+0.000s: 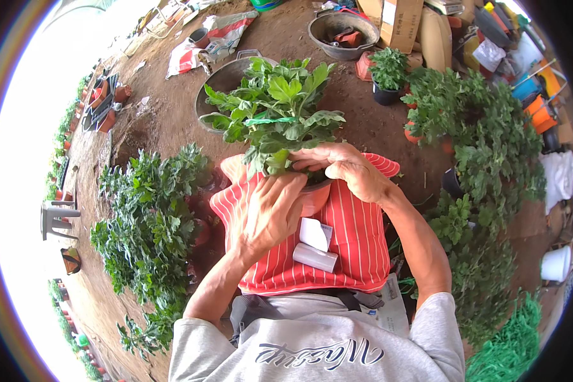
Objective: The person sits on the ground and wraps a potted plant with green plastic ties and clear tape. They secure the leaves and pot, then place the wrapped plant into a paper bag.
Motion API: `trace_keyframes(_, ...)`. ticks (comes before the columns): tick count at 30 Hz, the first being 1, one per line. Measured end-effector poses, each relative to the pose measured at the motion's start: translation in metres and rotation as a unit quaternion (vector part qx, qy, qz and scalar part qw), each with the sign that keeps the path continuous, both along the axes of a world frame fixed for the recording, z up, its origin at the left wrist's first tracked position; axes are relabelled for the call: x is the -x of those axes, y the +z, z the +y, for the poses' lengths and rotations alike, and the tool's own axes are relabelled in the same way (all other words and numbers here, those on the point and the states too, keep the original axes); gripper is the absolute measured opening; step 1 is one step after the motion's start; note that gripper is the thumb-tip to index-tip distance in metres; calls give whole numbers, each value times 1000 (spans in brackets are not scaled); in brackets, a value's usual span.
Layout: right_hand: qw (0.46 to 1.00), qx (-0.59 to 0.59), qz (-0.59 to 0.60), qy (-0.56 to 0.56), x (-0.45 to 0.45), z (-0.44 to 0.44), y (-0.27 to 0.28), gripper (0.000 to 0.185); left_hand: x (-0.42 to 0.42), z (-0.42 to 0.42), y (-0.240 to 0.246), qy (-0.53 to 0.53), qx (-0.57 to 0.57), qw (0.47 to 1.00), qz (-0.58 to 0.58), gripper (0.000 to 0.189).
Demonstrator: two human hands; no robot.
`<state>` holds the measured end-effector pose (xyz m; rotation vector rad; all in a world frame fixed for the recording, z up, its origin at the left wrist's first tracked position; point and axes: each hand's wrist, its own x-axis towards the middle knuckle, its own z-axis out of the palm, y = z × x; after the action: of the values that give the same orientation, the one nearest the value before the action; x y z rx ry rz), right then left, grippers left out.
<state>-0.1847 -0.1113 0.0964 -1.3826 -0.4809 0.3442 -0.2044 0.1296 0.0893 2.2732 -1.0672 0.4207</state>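
A leafy green potted plant point(286, 95), likely a chrysanthemum, stands in an orange-red plastic pot point(315, 200) between my knees. A green tie strip point(270, 121) circles its stems. My left hand point(274, 210) grips the pot's near-left rim, fingertips curled over the edge. From the right, my right hand point(346, 167) reaches over the rim beneath the lower leaves; its fingertips are partly hidden, and I cannot tell whether they grip anything. A red striped apron point(358, 224) covers my lap. On it lie a roll of white film or labels point(315, 257) and a loose white sheet point(313, 234).
Leafy plants crowd my left point(148, 229) and right point(487, 143). Ahead sit a wide dark basin point(207, 102), another basin point(344, 52) with items inside, and a cardboard box point(401, 24). Green plastic strips point(506, 339) heap at lower right. A grey stool point(57, 219) stands far left.
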Motion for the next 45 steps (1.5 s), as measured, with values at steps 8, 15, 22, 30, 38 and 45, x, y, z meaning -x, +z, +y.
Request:
trace_keyframes(8, 897, 290, -302, -141, 7, 6, -15, 26, -11, -7, 18, 27, 0, 981, 190, 76)
trace_keyframes(15, 755, 472, -431, -148, -1, 0, -6, 17, -17, -8, 21, 29, 12, 983, 179, 75)
trace_keyframes(22, 757, 451, -445, -163, -13, -13, -6, 29, -19, -4, 16, 8, -27, 974, 223, 52)
trace_keyframes(30, 866, 356, -326, -129, -20, -22, -2, 42, -40, -12, 32, -58, -121, 944, 301, 43)
trace_keyframes(38, 951, 247, -170, -77, -35, -23, 3, 48, -37, -11, 36, -76, -84, 954, 277, 78)
trace_keyframes(45, 889, 357, -253, -135, -39, -19, -9, 27, -29, -4, 31, -53, -120, 976, 173, 97)
